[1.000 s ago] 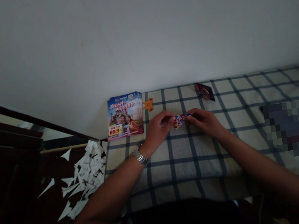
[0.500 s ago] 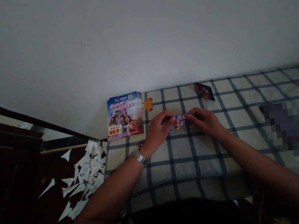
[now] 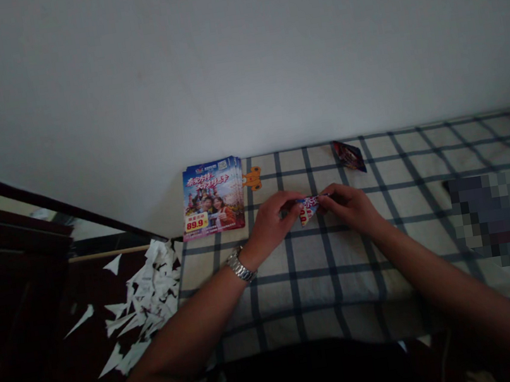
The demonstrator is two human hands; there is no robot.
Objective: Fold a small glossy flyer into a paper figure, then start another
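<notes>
A small folded flyer [image 3: 308, 209], printed in purple, red and white, is held between my two hands over the checked cloth [image 3: 312, 284]. My left hand [image 3: 280, 216], with a metal watch [image 3: 240, 266] at its wrist, pinches the flyer's left end between thumb and fingers. Closed on the right end is my right hand [image 3: 348, 204], thumb against fingertips. Parts of the flyer are hidden behind the fingers. Beyond my right hand lies a dark folded piece of printed paper [image 3: 349, 156].
Left of my hands is a stack of printed flyers [image 3: 212, 197], beside an orange bear-shaped piece [image 3: 252, 179]. Many folded white papers [image 3: 149, 289] lie heaped on the floor at left. A pixelated dark object [image 3: 498, 215] rests at right. A wall [image 3: 263, 55] borders the cloth's far edge.
The flyer's left part has tilted slightly, and my left thumb has shifted a little along it. Both hands stay in nearly the same place.
</notes>
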